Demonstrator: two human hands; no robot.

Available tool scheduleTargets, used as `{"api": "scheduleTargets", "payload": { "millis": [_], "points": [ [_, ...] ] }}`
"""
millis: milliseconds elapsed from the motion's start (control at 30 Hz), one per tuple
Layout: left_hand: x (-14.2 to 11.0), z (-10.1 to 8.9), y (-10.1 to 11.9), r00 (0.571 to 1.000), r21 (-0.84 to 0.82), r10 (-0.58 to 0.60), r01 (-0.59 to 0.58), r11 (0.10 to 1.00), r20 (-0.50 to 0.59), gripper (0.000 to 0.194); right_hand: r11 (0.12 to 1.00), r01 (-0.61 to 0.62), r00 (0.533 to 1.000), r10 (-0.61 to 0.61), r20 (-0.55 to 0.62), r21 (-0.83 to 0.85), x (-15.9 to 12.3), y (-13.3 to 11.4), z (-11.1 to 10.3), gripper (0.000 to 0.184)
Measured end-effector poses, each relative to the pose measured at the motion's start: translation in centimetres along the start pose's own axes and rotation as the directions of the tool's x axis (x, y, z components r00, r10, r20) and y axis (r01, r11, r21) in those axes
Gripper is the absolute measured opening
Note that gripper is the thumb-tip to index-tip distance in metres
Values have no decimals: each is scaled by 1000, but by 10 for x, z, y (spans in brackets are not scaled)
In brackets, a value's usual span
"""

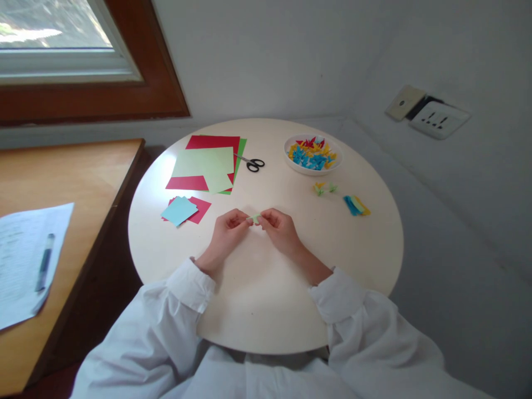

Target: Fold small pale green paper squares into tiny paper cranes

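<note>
A small piece of folded light-green paper (255,219) is pinched between my two hands above the middle of the round table. My left hand (231,226) grips its left end with thumb and fingers, and my right hand (280,226) grips its right end. The exact shape of the fold is partly hidden by my fingertips. Small folded paper pieces (332,188) in green and yellow lie to the right of my right hand. Beyond them a white bowl (314,172) holds many folded pieces in blue, yellow and red.
Scissors (254,164) with black handles rest by large red and green paper sheets (203,163). Light-blue paper squares (179,210) lie over red ones at the left. A narrow coloured paper stack (356,205) sits at the right. A wooden desk (100,183) bears written papers and a pen (45,261).
</note>
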State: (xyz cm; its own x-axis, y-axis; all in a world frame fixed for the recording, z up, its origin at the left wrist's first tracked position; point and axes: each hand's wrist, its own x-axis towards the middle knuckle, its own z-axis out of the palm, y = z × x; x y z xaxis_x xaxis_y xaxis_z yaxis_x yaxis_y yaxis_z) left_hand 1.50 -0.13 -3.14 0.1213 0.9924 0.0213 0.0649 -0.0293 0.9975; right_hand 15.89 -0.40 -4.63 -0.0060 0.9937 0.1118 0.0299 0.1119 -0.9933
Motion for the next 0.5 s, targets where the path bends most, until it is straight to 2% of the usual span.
{"api": "scheduleTargets", "payload": {
  "millis": [167, 333, 500],
  "points": [
    [0, -1, -2, 996, 28, -52, 50, 998, 70, 22, 999, 17, 998, -16, -56, 29, 3, 3, -1, 14],
    [1, -1, -2, 994, 54, -34, 28, 998, 108, 27, 995, 18, 996, -9, -91, 98, 3, 4, -2, 17],
    [1, -1, -1, 993, 47, 1, -6, 999, 118, 27, 999, 49, 999, -48, 16, -6, -1, 7, -2, 20]
  ]
}}
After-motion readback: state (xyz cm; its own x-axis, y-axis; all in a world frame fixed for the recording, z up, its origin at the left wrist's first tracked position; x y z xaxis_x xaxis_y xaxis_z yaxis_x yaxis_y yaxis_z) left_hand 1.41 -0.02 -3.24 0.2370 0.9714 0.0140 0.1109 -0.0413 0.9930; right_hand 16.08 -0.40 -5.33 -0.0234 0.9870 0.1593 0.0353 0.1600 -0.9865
